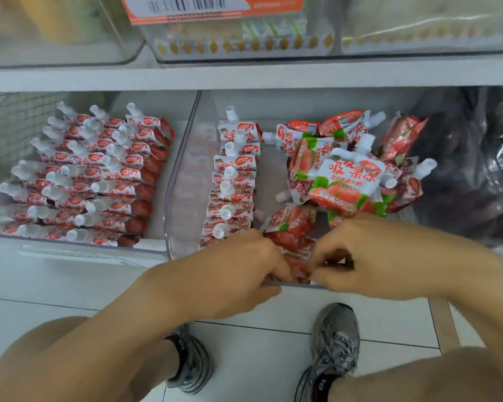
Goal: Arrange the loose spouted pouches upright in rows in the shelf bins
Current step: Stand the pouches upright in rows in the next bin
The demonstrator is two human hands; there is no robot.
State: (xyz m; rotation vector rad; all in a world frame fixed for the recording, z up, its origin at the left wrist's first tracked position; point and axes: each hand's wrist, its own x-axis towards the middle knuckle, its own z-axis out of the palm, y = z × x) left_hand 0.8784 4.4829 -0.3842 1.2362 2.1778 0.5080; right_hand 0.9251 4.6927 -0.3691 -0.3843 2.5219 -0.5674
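Note:
Red-and-white spouted pouches fill two clear shelf bins. The left bin (79, 247) holds three neat rows of pouches (93, 181). In the right bin (183, 198) one upright row (233, 187) stands along its left side, and a loose heap of pouches (346, 175) lies to the right of it. My left hand (244, 271) and my right hand (369, 262) meet at the bin's front edge. Both curl their fingers round a red pouch (298, 256) lying there, mostly hidden by them.
A white shelf edge (244, 74) runs above the bins, with more clear containers (244, 39) on the shelf over it. Dark plastic bags (476, 158) lie right of the right bin. My knees and grey shoes (334, 349) are on the white tiled floor below.

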